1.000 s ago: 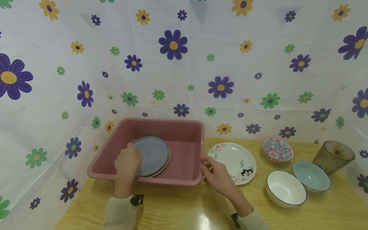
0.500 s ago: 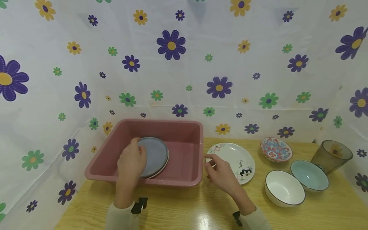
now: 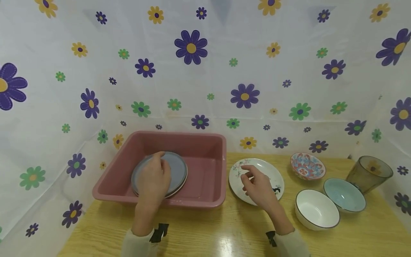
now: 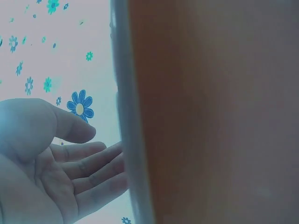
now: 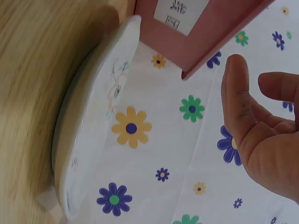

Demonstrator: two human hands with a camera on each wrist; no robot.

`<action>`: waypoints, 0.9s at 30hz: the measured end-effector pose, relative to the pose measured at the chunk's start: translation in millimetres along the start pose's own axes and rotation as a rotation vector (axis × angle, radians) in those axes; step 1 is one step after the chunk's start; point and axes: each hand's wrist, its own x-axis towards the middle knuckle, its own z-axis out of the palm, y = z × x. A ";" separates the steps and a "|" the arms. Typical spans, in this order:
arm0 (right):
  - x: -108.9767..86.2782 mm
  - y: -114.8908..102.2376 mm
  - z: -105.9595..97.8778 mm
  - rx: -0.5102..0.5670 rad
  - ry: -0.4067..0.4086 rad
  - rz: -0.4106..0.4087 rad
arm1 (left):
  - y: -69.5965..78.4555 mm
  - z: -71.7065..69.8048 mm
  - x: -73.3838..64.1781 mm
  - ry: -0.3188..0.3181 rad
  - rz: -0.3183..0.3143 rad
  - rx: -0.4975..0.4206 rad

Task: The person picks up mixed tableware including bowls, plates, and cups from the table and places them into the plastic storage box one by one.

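Note:
My left hand point(image 3: 154, 180) hovers over the pink basin point(image 3: 210, 204), overlapping the blue-grey plate point(image 3: 178, 171) in the head view. That plate lies inside the basin on top of a lighter plate whose rim peeks out below it. In the left wrist view the left fingers point(image 4: 93, 168) are loosely extended and hold nothing; the basin's wall hides part of the view. My right hand point(image 3: 258, 187) is above a white flower-patterned plate point(image 3: 237, 185) on the table, its fingers relaxed and apart from the plate in the right wrist view.
To the right stand a red-and-blue patterned bowl point(image 3: 307, 166), a white bowl point(image 3: 316, 210), a light blue bowl point(image 3: 345, 195) and a tinted glass container point(image 3: 369, 175). Wooden table point(image 3: 205, 232) runs along the front. A flowered sheet point(image 3: 212, 78) hangs behind and at both sides.
The left hand has lifted from the plates' left side and moved right over them. The right hand has left the basin's right edge and shifted right over the flower-patterned plate.

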 end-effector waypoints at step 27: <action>12.6 51.9 -18.1 -0.488 0.064 0.255 | 26.5 7.1 -14.0 -0.007 0.161 -0.031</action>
